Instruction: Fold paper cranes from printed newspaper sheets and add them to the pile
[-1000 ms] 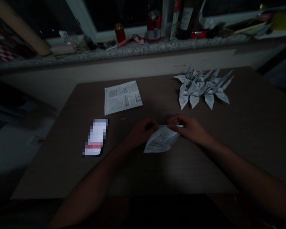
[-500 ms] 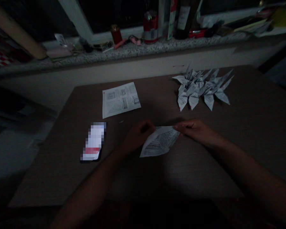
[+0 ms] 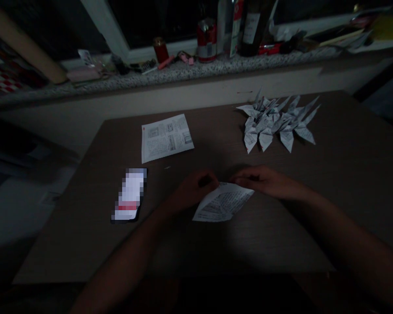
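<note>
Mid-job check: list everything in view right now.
partly folded paper: one, white printed, table's middle, under both hands
flat sheet: one, white printed, table's far left
folded paper shapes: a pile, count unclear, white printed, table's far right
phone: one, screen lit, table's left
table: one, brown
can: one, red, windowsill
bottles: at least two, dark, beside can
left hand: fingers curled on paper's upper left edge
right hand: fingertips on paper's upper edge

folded printed paper (image 3: 222, 203) flat on table (image 3: 330, 183)
</note>
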{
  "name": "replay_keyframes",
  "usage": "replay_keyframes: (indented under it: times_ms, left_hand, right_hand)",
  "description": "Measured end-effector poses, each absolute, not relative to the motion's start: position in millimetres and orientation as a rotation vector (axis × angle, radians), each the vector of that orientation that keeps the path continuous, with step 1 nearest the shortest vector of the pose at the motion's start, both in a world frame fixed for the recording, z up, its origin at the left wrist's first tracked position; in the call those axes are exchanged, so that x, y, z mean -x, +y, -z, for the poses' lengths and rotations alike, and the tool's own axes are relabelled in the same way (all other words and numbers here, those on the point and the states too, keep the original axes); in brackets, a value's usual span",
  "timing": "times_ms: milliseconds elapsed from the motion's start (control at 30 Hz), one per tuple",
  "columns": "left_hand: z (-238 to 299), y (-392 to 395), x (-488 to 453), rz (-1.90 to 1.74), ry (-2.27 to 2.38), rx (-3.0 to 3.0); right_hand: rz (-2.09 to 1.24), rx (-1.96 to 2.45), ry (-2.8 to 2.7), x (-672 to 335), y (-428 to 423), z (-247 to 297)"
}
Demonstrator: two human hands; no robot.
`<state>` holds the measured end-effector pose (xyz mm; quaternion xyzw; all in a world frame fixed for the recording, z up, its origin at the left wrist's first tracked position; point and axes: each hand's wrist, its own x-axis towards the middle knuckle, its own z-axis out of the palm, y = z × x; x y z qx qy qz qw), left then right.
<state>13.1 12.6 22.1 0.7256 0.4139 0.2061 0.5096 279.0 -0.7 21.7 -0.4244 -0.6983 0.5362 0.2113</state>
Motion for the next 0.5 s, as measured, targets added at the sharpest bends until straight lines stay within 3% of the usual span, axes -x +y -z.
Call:
replay_keyframes:
  times_ms: [500]
  left_hand:
    - [-29, 4, -12, -0.353, 0.716, -1.426]
  right_hand:
    - [-1.365, 1.317, -1.892, -275, 2, -11]
